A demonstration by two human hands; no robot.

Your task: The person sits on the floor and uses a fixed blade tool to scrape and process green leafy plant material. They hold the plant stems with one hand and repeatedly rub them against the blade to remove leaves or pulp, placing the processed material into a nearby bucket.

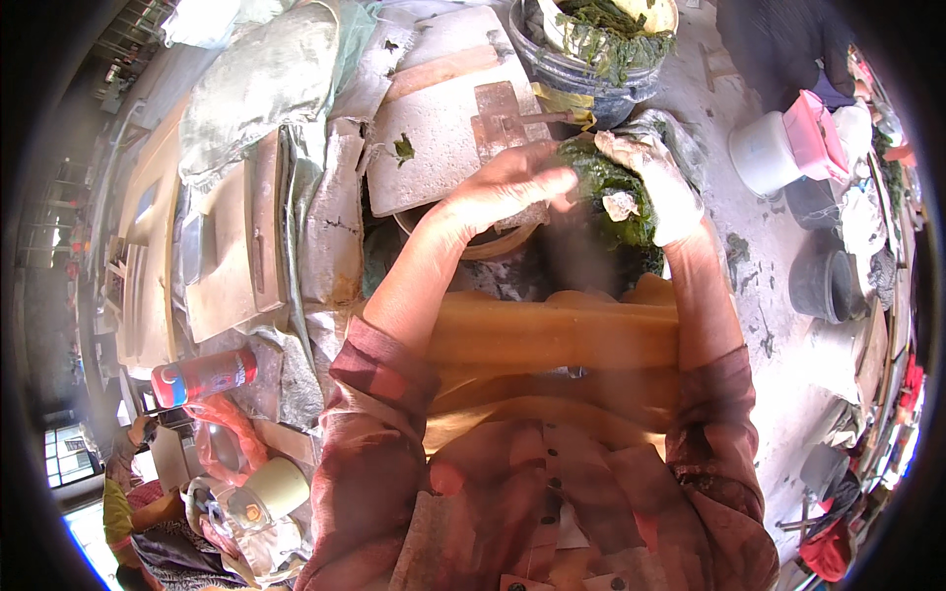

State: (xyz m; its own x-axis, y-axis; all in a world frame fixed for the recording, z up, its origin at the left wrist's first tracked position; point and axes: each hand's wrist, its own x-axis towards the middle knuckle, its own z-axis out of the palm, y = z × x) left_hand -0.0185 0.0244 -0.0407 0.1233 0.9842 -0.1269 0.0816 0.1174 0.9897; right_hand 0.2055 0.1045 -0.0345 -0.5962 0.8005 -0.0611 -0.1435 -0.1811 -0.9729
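Note:
A clump of wet, dark green seaweed-like growth (602,173) sits in the grip of my right hand (669,188), which wears a white glove. A pale, rumpled piece (621,206) shows against the clump; whether it is part of the glove is unclear. My left hand (517,181), bare, is close to the clump's left side with thumb and fingers apart and nothing visible between them. Just beyond it, a rusty metal block with a rod (502,118) rests on a white, pitted board (421,159). Under the board, the rim of a round container (502,247) shows partly.
A dark bucket (591,85) at the back holds a pale basin heaped with green growth (613,29). Wooden boards (222,258) and a red bottle (207,377) lie left. To the right stand a white bucket (761,155), a pink container (813,137) and a grey bucket (820,284).

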